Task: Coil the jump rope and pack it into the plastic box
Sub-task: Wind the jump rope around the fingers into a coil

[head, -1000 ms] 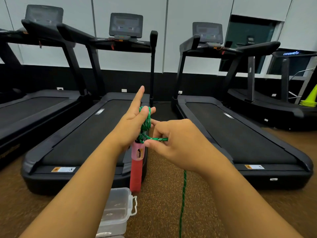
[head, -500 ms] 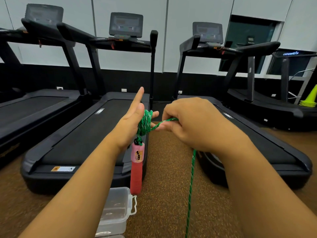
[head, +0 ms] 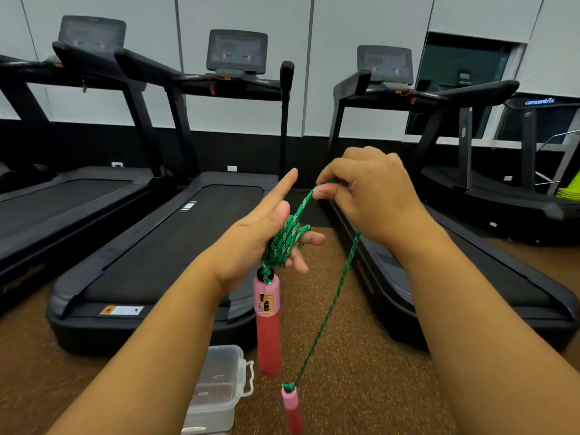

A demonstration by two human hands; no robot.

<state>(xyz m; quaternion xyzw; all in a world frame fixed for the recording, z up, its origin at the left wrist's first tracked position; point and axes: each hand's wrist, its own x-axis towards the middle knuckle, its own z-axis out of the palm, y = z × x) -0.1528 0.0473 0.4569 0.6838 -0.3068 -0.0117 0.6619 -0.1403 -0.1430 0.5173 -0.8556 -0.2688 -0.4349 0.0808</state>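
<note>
A green braided jump rope (head: pixel 284 243) is wound in several loops around the fingers of my left hand (head: pixel 254 233), whose index finger points up. One pink and red handle (head: pixel 267 321) hangs below that hand. My right hand (head: pixel 370 196) pinches the rope higher up and to the right, and a taut strand runs from the coil to it. From there the rope (head: pixel 332 306) drops to the second pink handle (head: pixel 292 406), which hangs near the floor. A clear plastic box (head: pixel 216 390) with its lid on stands on the floor below my left forearm.
Black treadmills (head: pixel 175 240) stand in a row ahead on a brown speckled floor (head: pixel 361 372), with a narrow gap between the two nearest. A fourth machine and yellow-green cones (head: pixel 571 193) are at the far right.
My right hand rose up and away from the coil, pulling the rope taut above my left hand. The second handle has come up into view at the bottom.
</note>
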